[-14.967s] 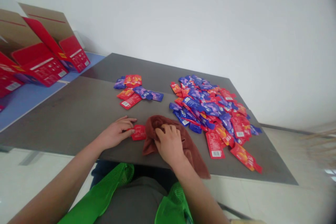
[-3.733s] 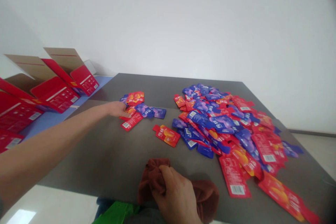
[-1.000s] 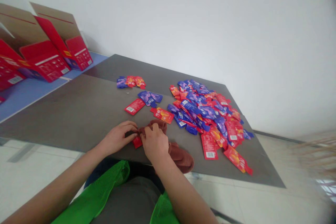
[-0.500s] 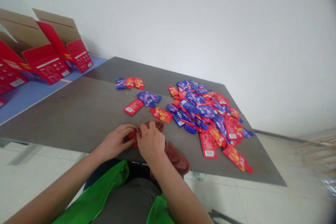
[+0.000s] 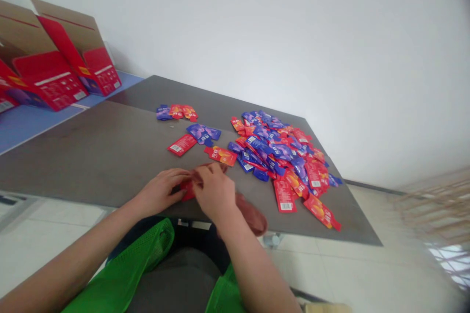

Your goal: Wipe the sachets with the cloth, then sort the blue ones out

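Near the table's front edge, my left hand (image 5: 161, 191) is closed on a red sachet (image 5: 188, 190), which is mostly covered by fingers. My right hand (image 5: 216, 193) grips a brown cloth (image 5: 252, 216) and presses part of it against that sachet; the rest of the cloth hangs out to the right under my wrist. Just beyond my hands lie an orange-red sachet (image 5: 223, 156), a red sachet with its barcode up (image 5: 182, 145) and purple sachets (image 5: 203, 134).
A big heap of purple and red sachets (image 5: 282, 151) covers the right part of the dark grey table (image 5: 110, 156). Farther back is a small group of sachets (image 5: 176, 111). Open red cartons (image 5: 103, 71) stand on a blue table (image 5: 22, 127) at left, beside a white wall.
My right hand and the cloth have shifted slightly over the sachet, and more of its red surface shows between my hands. The whole view has turned a little to the right.
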The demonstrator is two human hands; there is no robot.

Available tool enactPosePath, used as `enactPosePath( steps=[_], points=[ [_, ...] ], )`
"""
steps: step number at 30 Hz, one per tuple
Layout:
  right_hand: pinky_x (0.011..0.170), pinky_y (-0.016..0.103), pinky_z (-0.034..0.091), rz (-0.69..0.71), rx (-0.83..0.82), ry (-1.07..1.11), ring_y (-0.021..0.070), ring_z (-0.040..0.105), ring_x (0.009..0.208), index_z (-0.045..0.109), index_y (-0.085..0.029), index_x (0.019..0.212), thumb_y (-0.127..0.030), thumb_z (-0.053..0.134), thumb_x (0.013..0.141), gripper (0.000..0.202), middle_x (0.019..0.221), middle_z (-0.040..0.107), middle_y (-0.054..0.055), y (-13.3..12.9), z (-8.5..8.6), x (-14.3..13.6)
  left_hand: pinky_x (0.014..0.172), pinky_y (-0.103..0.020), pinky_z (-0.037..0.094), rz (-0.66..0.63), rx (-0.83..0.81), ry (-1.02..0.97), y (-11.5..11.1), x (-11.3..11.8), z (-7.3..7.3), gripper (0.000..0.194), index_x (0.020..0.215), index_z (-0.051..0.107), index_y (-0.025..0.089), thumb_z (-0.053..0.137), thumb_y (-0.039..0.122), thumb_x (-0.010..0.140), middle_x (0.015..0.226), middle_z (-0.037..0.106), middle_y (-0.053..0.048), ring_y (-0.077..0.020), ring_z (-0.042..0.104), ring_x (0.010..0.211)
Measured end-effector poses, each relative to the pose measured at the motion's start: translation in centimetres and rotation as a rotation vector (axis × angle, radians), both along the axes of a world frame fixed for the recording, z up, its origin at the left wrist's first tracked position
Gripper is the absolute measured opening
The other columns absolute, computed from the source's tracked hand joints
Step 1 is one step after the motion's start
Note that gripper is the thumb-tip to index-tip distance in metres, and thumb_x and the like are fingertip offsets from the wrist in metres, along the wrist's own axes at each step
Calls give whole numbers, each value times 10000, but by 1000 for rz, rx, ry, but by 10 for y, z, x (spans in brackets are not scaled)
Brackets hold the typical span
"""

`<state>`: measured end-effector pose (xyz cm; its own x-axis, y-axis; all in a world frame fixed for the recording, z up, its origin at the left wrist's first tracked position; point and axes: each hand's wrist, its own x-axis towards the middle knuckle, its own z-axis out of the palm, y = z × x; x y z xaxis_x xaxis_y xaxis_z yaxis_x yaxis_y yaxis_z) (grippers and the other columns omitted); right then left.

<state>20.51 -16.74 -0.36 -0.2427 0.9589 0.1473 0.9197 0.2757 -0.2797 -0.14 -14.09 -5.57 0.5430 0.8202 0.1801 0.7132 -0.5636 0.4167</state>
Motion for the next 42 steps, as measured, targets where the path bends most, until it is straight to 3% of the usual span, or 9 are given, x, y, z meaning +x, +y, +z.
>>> enactPosePath(
  steps=[3,9,12,16,23,27,30,37,42],
  points=[
    [674,263,487,35,-61,-15,177,669,861,613,-294,1192,-411,523,998,245,1154,592,42,-8,-12,-13,1112,-438,446,11,13,6,-2,0,0,330,1173,711,219,554,328,904,1326,682,-84,-286,602,1252],
    [704,300,505,-286,-114,-147,209,683,889,669,-230,1111,-363,477,1021,250,1155,602,96,-1,-9,42,1109,-421,446,-19,10,11,1,-2,-3,366,1255,688,255,514,401,968,1349,673,-63,-263,605,1256],
    [730,288,509,-162,-46,-98,194,673,917,654,-267,1149,-379,499,1014,234,1188,595,78,-7,0,25,1107,-415,450,-22,16,-4,2,-3,-5,364,1245,691,249,534,376,943,1336,680,-67,-267,612,1245],
    [698,284,519,29,-52,-62,191,679,907,631,-290,1137,-410,469,1024,231,1147,602,43,-11,-7,-17,1106,-417,454,-1,9,-14,0,-2,-3,357,1214,702,230,551,331,907,1322,685,-84,-275,616,1235],
    [705,308,515,-285,-100,-143,212,691,884,672,-250,1110,-349,477,1023,234,1138,616,79,2,-7,38,1113,-432,451,-17,-16,-16,0,-1,0,368,1260,691,261,516,407,972,1338,681,-68,-265,609,1252],
    [715,290,514,-97,13,-69,199,676,923,647,-289,1131,-388,505,1016,208,1171,601,56,-8,-1,6,1112,-423,452,-16,-1,-13,0,-2,-2,345,1213,705,235,543,366,938,1327,684,-81,-273,615,1241],
    [701,273,512,46,-23,-30,190,675,914,630,-274,1130,-396,480,1029,218,1144,610,51,-12,-8,-22,1103,-427,462,14,6,-19,-1,-2,-2,341,1180,712,208,566,350,906,1309,689,-102,-290,623,1226],
    [705,293,509,-285,-98,-106,199,682,888,659,-232,1114,-338,503,1015,213,1168,607,82,4,-8,36,1118,-455,446,-8,-13,18,0,-2,-1,391,1273,678,243,507,423,972,1356,665,-83,-282,591,1275],
    [722,268,504,-3,10,-8,177,665,927,638,-281,1149,-429,419,1058,280,1175,601,57,-13,-2,-6,1109,-449,457,-9,1,-2,-1,-2,0,370,1215,693,214,551,401,928,1345,668,-104,-296,610,1246]
  ],
)
